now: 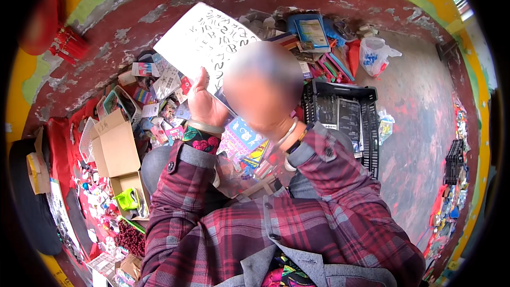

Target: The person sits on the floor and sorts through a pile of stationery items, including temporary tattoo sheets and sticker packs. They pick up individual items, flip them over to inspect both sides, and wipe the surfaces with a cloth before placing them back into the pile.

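My left hand (204, 105) grips the lower edge of a white sheet (202, 40) covered in black letter shapes and holds it up in front of me. My right hand (264, 93) is raised beside it at the sheet's right lower corner, but it is blurred, so its grip cannot be made out. Both arms wear red plaid sleeves, with bangles at the wrists. Below the hands lie colourful printed packets (244, 138) on my lap.
An open cardboard box (114, 149) sits at my left among small packaged goods. A black plastic crate (345, 117) with dark cards stands at right. A white plastic bag (374, 53), blue packets (311, 29) and a heap of dark red beads (130, 239) lie on the worn red floor.
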A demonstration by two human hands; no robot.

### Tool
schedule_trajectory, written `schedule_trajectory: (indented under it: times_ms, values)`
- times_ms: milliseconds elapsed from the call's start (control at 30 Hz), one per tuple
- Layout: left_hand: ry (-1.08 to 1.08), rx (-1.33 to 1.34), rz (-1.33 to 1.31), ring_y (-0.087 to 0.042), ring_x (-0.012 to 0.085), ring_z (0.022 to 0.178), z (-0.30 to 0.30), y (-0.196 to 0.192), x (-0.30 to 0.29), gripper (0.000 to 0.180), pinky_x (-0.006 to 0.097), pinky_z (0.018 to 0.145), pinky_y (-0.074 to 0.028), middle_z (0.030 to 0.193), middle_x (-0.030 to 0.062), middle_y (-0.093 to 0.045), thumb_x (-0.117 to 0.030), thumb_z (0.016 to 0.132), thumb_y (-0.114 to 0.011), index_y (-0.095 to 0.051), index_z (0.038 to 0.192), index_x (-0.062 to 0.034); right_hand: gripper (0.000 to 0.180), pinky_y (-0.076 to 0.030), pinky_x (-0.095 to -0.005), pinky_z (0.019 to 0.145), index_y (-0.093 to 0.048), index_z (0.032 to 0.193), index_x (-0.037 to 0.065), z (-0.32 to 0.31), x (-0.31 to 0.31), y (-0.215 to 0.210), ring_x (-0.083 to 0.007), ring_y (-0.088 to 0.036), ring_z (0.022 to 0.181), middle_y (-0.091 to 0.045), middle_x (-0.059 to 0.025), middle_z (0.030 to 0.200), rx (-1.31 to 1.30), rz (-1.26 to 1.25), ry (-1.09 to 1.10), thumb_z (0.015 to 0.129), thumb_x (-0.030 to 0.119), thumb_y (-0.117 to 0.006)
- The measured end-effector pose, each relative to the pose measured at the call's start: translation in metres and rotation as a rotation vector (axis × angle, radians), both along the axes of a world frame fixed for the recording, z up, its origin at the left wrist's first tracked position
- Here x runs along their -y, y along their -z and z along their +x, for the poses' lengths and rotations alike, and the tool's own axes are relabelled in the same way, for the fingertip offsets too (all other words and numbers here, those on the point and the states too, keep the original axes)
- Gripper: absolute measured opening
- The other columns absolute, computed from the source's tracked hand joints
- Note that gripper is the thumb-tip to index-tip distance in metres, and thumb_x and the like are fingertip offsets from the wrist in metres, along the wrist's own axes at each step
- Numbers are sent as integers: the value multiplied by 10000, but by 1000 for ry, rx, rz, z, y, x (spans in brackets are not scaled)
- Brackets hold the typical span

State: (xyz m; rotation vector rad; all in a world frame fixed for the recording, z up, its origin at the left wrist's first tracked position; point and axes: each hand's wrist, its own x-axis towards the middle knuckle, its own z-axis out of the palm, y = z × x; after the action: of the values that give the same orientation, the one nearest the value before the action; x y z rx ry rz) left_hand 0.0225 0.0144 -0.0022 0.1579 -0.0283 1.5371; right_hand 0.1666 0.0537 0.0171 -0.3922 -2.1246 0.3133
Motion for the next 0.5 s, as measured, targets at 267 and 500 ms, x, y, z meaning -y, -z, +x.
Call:
schedule_trajectory:
  times_ms: [267,500]
  values:
    - [-86,-47,-143,-449,364,1206,-5,4,-2,469,502,1041,-320,1310,227,-458,-290,973,-366,-396,1296,49,264,-440,-369,786,-616,1050,100,9,-39,6,-262,-558,908,-606,-58,958,-24,97,149,789,83,-579]
    - [-68,-26,-78,-448,377,1204,-3,1,-4,481,505,1036,-329,1323,243,-438,-288,976,-355,-370,1310,57,273,-447,-382,797,-609,1055,76,23,-47,6,-276,-555,904,-603,-87,954,-20,-8,222,788,54,-561]
